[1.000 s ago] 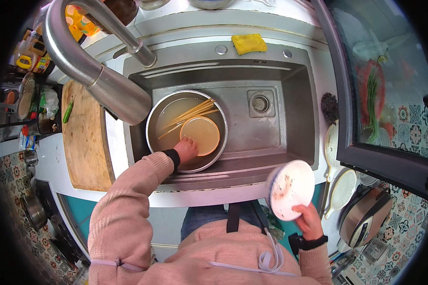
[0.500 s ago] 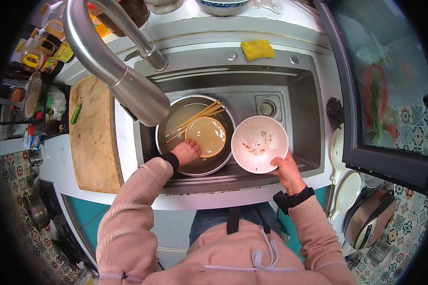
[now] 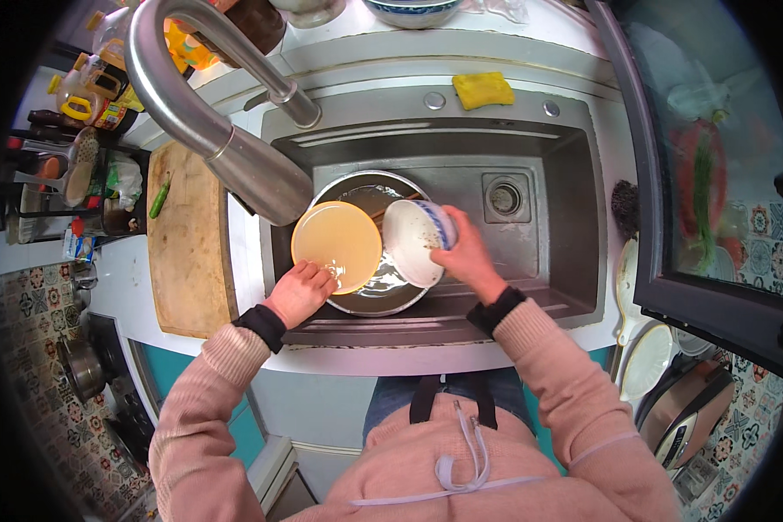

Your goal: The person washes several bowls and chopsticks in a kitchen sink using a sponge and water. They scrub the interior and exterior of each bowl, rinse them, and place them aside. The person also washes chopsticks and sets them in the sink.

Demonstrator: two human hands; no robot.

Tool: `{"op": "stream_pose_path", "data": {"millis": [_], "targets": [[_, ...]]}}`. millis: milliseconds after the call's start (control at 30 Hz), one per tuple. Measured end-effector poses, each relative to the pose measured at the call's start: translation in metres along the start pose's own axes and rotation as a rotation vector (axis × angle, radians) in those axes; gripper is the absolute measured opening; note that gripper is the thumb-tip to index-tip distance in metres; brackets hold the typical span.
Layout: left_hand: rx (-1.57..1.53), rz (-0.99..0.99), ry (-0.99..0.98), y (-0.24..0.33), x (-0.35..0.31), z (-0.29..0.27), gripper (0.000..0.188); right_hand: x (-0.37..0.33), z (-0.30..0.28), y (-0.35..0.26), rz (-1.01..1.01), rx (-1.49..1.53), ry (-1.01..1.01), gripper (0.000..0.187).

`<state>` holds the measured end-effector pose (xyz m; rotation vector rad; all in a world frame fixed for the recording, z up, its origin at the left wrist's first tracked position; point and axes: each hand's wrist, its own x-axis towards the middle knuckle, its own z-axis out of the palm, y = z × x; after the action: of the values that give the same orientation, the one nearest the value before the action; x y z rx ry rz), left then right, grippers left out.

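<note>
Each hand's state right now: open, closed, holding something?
Left hand: holding the yellowish bowl by its rim.
Right hand: holding the blue-patterned bowl, tilted.

Round pale-orange bowl [image 3: 336, 242]: now sits higher and farther left, raised by left hand [image 3: 301, 292]. White bowl with blue-patterned outside [image 3: 411, 244]: now hangs tipped over round steel basin [image 3: 381, 312], in right hand [image 3: 468, 257].

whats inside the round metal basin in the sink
Water shows in the metal basin, plus part of some brown sticks. The yellowish bowl and tilted white bowl cover much of it, so whatever lies beneath them is hidden.
</note>
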<state>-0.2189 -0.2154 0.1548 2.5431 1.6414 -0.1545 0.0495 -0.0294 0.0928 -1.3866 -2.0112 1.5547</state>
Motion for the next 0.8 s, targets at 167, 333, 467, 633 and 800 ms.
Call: {"op": "stream_pose_path", "data": {"millis": [167, 333, 467, 633, 800], "targets": [[0.047, -0.026, -0.037, 0.006, -0.014, -0.028, 0.010, 0.009, 0.054, -0.010, -0.163, -0.484, 0.015, 0.087], [0.007, -0.021, 0.062, 0.014, -0.019, -0.041, 0.012, 0.005, 0.073, -0.004, -0.239, -0.613, -0.085, 0.095], [0.017, -0.017, 0.095, 0.019, -0.019, -0.043, 0.013, 0.017, 0.082, 0.010, 0.013, -0.448, -0.096, 0.094], [-0.006, -0.058, 0.058, 0.024, -0.017, -0.044, 0.014, 0.044, 0.096, 0.038, 0.286, 0.040, -0.312, 0.083], [-0.018, -0.064, 0.059, 0.025, -0.012, -0.044, 0.013, 0.049, 0.103, 0.050, 0.381, 0.251, -0.370, 0.062]]}}
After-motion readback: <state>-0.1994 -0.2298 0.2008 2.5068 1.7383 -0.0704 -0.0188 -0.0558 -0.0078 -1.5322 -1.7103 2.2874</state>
